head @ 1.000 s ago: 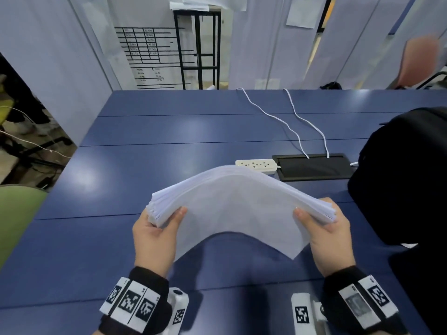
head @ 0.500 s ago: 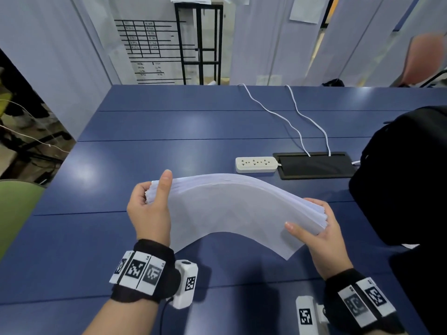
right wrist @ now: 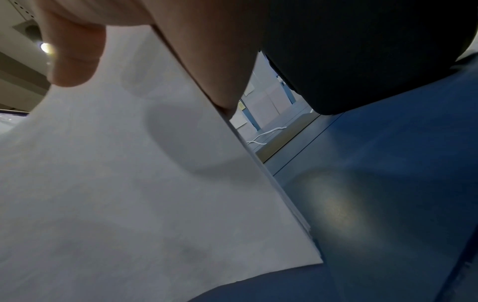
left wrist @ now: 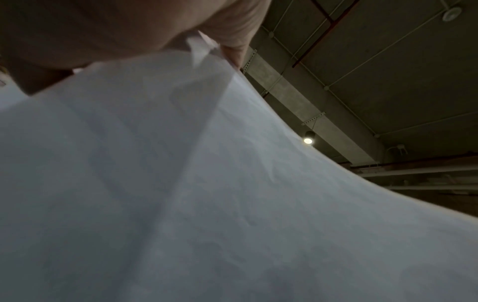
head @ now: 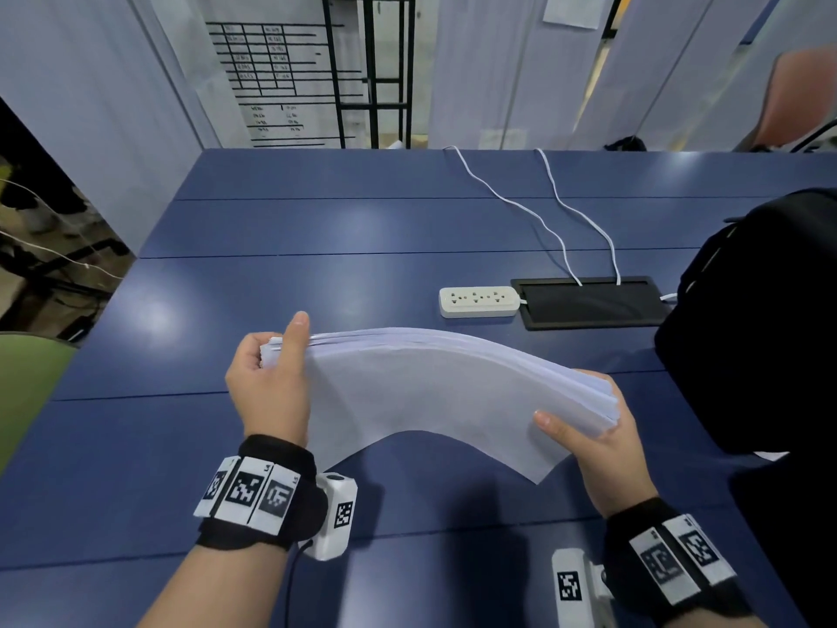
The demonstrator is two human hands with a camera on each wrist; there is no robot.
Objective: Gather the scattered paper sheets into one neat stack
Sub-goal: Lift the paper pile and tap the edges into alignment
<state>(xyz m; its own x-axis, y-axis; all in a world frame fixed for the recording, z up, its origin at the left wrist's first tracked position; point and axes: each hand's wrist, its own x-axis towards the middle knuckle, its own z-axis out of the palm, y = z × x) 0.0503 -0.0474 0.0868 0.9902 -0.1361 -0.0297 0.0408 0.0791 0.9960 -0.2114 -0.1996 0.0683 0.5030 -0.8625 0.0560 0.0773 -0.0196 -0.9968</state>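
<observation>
head view shows one thick stack of white paper sheets (head: 435,392) held up above the dark blue bench (head: 317,228) by two hands. its long axis runs left to right across the person, bowed upward in the middle, the left end raised and the right end dipping lower toward the bench. the left hand (head: 267,383) grips the left short edge, thumb upright against the near face and fingers curled behind. the right hand (head: 602,446) grips the right short edge from below, thumb lying on the top sheet. a few sheet edges at the left end sit slightly out of line.

behind the stack lie one white power strip (head: 479,301) and, just beside it on the right, one flat black rectangular panel (head: 593,303), with two white cables (head: 521,206) trailing away from it. one black bag (head: 761,319) stands at the bench's right side.
</observation>
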